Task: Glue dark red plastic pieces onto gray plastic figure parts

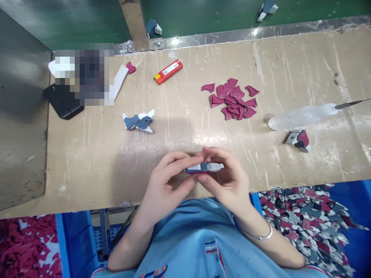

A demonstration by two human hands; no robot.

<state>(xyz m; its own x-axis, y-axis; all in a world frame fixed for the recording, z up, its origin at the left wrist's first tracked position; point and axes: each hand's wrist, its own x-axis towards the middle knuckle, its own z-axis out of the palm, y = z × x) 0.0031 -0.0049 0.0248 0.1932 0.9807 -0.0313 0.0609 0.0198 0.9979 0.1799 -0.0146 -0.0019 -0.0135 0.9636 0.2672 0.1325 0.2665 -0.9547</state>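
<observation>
Between my two hands, just above the front of the bench, is a small plastic part (pixel 204 167) in blue-grey and white with a maroon edge underneath. My left hand (pixel 171 179) pinches its left end between thumb and fingers. From the right, my right hand (pixel 227 179) grips the same part, thumb below and fingers above. Fingers cover some of its far side. Beyond my left hand lie several blue-grey and white parts (pixel 139 121). A loose heap of maroon pieces (pixel 233 98) rests beyond my right hand.
A clear bottle with a thin nozzle (pixel 301 117) lies at the right, near a joined part (pixel 298 139). A red and yellow box (pixel 168 72) lies at the back. Blue crates hold maroon pieces (pixel 26 243) at lower left and mixed parts (pixel 307 224) at lower right.
</observation>
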